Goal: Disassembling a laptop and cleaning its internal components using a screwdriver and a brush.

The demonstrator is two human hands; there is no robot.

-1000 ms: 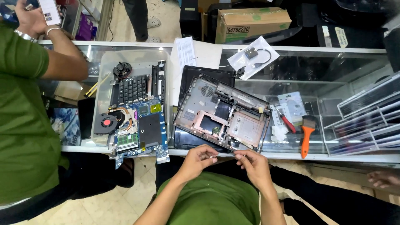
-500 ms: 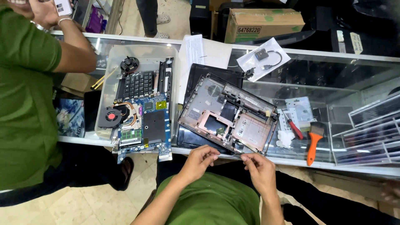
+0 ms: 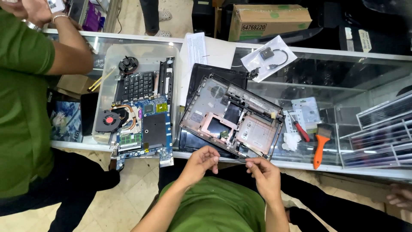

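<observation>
1. While I held both hands at the near edge of the glass table (image 3: 343, 165), my left hand (image 3: 201, 161) and right hand (image 3: 264, 172) each pinched one end of a thin dark strip (image 3: 234, 160). It spanned the gap between them, just in front of the opened laptop base (image 3: 234, 116). I could not tell what kind of part the strip was.
2. The strip looked slim and easy to bend. I judged that pulling my hands apart or twisting them could have kinked or snapped it.
3. It hung past the table's edge, over my lap and the tiled floor (image 3: 128, 202). A slipped pinch could have dropped it there, where a small dark piece would be hard to find.
4. The laptop base lay tilted on a dark lid, its near corner close to the edge. A knock from my wrists could have shoved it off the glass.
5. The blue circuit board (image 3: 146, 129) jutted over the table's edge to my left, beside its fan (image 3: 108, 120). I thought an elbow, or the person in green (image 3: 21, 107) standing close by, could have tipped it off.
6. The red screwdriver (image 3: 300, 129) and orange brush (image 3: 319, 144) lay to my right, near enough to be swept off by a careless reach.
</observation>
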